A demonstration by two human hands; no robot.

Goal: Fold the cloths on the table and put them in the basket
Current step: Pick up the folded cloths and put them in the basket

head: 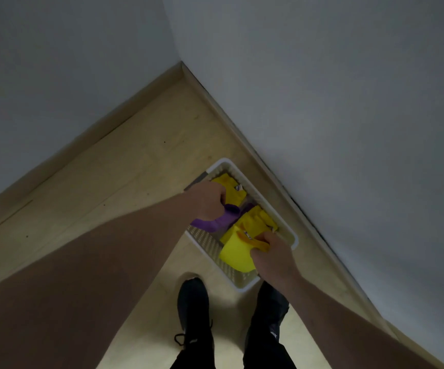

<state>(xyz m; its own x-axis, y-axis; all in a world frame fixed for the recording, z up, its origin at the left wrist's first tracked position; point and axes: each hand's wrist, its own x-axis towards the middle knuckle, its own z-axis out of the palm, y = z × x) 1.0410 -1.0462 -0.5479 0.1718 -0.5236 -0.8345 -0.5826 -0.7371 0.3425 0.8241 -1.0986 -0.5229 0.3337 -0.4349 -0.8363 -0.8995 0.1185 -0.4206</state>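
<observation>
A white perforated basket [243, 284] stands on the floor in a room corner. Inside lie yellow cloths: one at the far end [230, 189], one in the middle [256, 221], and a bright one at the near end [235, 255]. A purple cloth [222, 221] sits between them. My left hand [207, 199] reaches into the basket and grips the purple cloth. My right hand [271, 255] pinches an orange-yellow fold [255, 242] of the near yellow cloth, over the basket's right side.
Grey walls meet at the corner behind the basket, with a wooden skirting board [244, 131] along each. My two black shoes [192, 310] stand on the pale wooden floor just in front of the basket. No table is in view.
</observation>
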